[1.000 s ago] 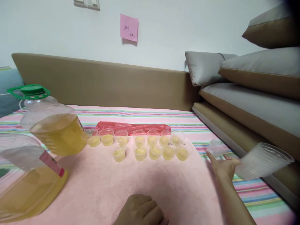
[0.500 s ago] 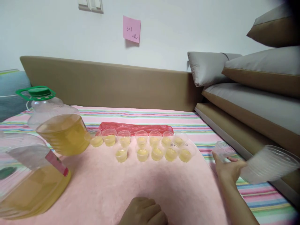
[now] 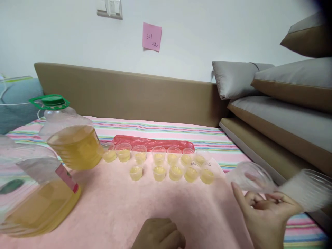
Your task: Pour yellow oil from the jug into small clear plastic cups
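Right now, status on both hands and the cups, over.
Right hand holds empty clear cup, beside cup stack. Left hand fisted, empty, on pink cloth. Filled cups ahead, nothing between.

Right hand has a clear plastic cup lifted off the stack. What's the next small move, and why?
Probably set the empty clear plastic cup held by the right hand down on the pink fuzzy mat, just right of the front row of small oil-filled cups. That row ends beside the hand, and bare mat shows there. The left hand rests as a fist on the mat.
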A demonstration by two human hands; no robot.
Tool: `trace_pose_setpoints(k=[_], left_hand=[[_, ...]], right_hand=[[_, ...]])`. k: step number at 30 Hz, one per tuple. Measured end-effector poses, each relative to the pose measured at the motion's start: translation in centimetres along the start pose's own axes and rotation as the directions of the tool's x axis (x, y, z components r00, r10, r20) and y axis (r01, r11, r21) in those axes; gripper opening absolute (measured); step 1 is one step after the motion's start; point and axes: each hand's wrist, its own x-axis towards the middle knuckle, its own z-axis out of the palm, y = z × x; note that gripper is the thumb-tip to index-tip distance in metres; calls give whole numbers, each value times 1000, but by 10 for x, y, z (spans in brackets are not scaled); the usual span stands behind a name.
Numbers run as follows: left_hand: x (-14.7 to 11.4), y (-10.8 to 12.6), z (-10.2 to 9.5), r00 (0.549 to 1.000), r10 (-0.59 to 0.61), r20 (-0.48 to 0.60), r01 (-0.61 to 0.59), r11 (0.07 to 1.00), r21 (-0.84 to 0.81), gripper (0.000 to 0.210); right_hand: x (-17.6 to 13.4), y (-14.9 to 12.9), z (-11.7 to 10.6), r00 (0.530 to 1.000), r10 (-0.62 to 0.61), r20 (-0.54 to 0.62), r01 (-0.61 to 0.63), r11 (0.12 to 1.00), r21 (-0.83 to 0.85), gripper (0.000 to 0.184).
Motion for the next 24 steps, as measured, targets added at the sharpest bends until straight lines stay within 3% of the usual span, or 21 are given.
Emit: trace_pose_setpoints(k=[4, 7, 10, 14, 16, 21, 24], left_hand=[[-5, -8, -5, 985, -163, -65, 151, 976, -156, 25], [-5, -13, -18, 943, -326, -65, 303, 923, -238, 48], [-2, -13, -33, 847, -531, -6, 506, 810, -296, 69], [3, -14, -42, 690, -703, 170, 701, 592, -397, 78], [3, -15, -40, 655, -726, 209, 729, 534, -428, 76], [-3, -13, -29, 621, -768, 156, 740, 508, -440, 65], [-4, -12, -29, 620, -771, 148, 740, 511, -437, 77]], right_hand=[[-42, -16, 16, 969, 18, 246, -59, 985, 162, 65], [-75, -28, 24, 891, 181, 417, -277, 944, 182, 57], [-98, -35, 29, 796, 223, 562, -353, 926, 134, 57], [-109, -33, 35, 740, 207, 640, -335, 939, 84, 54], [-109, -31, 39, 740, 198, 643, -313, 947, 68, 52], [-113, -40, 43, 789, 141, 598, -182, 983, 7, 49], [-118, -41, 44, 790, 84, 607, -116, 993, 13, 45]])
